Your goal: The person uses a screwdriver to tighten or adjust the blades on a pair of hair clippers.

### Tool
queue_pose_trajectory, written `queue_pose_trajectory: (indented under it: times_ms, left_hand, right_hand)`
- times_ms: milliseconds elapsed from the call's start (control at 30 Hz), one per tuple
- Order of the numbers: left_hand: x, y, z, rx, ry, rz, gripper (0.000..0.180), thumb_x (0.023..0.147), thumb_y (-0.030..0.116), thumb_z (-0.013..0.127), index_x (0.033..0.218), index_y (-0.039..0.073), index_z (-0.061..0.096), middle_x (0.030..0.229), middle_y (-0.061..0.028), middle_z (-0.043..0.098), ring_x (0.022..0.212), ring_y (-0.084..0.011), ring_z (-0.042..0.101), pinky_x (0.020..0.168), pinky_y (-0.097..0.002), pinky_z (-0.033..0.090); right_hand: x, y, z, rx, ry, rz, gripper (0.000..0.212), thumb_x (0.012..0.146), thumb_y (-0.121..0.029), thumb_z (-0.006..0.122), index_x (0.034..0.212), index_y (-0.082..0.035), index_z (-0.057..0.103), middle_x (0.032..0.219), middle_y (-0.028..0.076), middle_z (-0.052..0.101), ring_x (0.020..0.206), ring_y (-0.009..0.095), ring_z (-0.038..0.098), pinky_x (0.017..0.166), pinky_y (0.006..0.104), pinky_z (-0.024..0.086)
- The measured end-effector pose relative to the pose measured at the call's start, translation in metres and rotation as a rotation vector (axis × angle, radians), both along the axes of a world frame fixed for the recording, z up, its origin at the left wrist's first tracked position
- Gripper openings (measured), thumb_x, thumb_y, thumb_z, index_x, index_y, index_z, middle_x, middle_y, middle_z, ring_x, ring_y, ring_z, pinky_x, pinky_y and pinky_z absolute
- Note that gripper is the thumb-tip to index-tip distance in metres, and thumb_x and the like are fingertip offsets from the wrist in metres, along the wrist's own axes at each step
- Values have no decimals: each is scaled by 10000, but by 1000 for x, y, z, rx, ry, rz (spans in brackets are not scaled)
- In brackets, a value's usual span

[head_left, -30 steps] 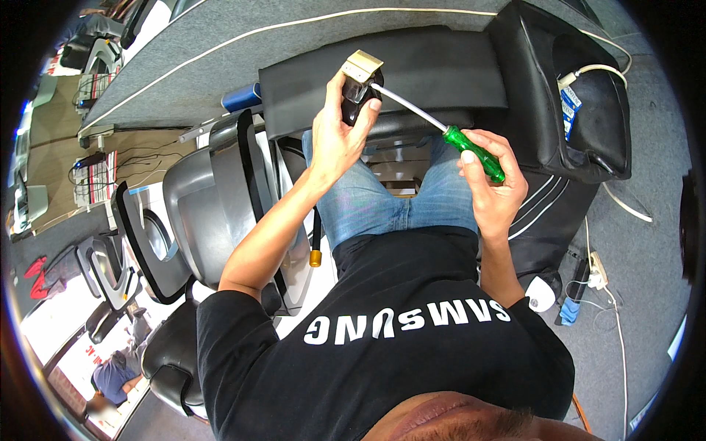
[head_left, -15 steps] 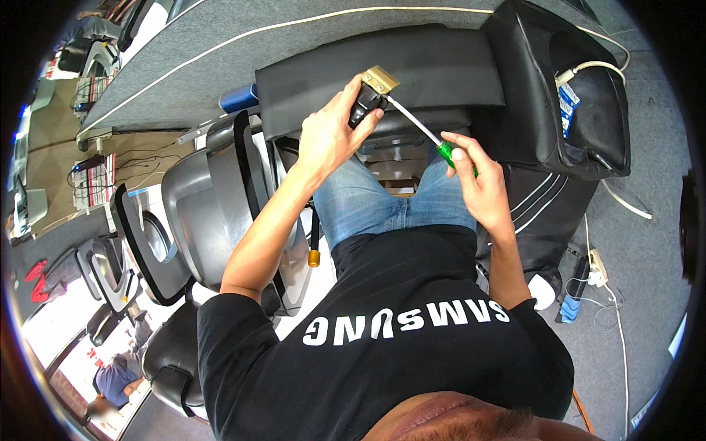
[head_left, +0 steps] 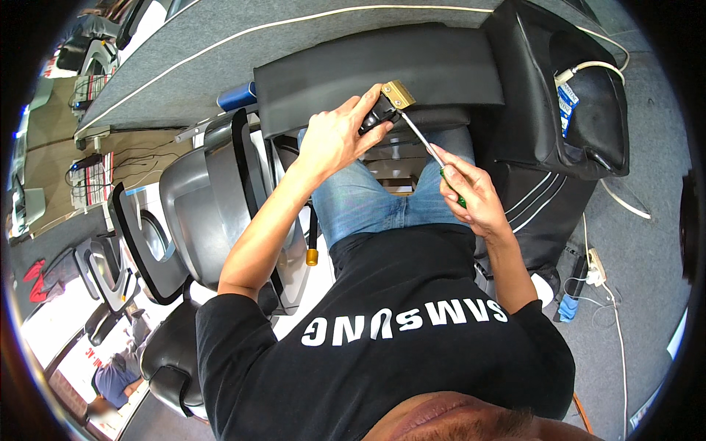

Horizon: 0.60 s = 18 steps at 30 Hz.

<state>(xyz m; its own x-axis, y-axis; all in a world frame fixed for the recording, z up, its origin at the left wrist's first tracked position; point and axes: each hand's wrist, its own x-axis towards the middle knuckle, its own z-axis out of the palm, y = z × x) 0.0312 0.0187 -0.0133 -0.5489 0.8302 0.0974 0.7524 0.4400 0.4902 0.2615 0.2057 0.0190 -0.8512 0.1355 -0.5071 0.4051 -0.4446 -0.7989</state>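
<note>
My left hand (head_left: 337,140) grips a black hair clipper (head_left: 377,116) with a gold metal blade (head_left: 398,95) at its far end. Fingers and thumb wrap the clipper's body from the left. In my right hand (head_left: 474,192) is a screwdriver (head_left: 422,134) with a long silver shaft and a green handle, mostly covered by the fingers. The screwdriver's tip meets the clipper near the base of the blade; whether it sits in a screw is too small to tell. Both hands are held above my lap, over the jeans (head_left: 368,195).
Across from me lies a black padded bench (head_left: 375,70), with a black armchair seat (head_left: 596,110) holding a blue-white packet at the right. A black salon chair (head_left: 195,198) stands close on my left. A power strip (head_left: 596,266) with white cables lies on the grey floor at the right.
The clipper has moved slightly right and nearer, its blade turned a little. My right hand has shifted its hold, its fingers now closed further along the screwdriver, covering more of the green handle.
</note>
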Motion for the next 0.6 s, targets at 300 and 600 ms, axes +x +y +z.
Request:
queue_pose_trajectory:
  times_ms: [300, 600]
  left_hand:
    - [8, 8, -2, 455, -1327, 52, 601, 1117, 387, 591, 1596, 77, 400, 933, -112, 698, 766, -220, 725, 706, -408, 616]
    - [9, 13, -11, 887, -1684, 146, 649, 1107, 625, 424, 1429, 91, 601, 1274, -98, 718, 1236, -242, 664, 1081, -393, 516]
  right_hand:
    - [-30, -24, -21, -57, 314, -198, 282, 1154, -280, 549, 1278, -30, 589, 771, -27, 475, 494, 19, 380, 434, 191, 328]
    - [-72, -68, -41, 334, 301, -276, 333, 1001, -170, 802, 1048, -62, 490, 923, 34, 670, 767, 85, 686, 686, 253, 559]
